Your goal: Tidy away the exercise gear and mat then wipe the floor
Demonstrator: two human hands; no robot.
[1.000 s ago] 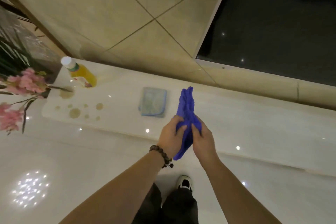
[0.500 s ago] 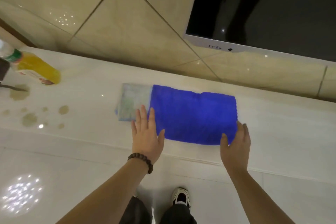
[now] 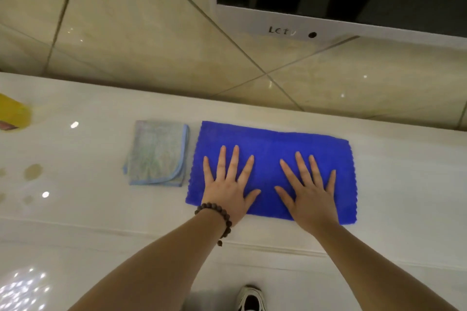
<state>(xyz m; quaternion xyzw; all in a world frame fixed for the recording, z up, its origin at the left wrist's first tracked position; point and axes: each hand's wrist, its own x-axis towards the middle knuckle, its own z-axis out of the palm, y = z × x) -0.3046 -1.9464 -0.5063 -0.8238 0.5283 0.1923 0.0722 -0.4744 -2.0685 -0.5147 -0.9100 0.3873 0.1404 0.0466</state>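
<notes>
Blue towel [image 3: 273,149] lies flat on worktop [image 3: 391,184]; our left grip [image 3: 227,184] and right grip [image 3: 307,189] press it, fingers splayed, holding nothing; glossy surface may let it slide

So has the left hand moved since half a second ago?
Yes. The left hand has shifted right, away from the pale cloth, onto the blue towel.
</notes>
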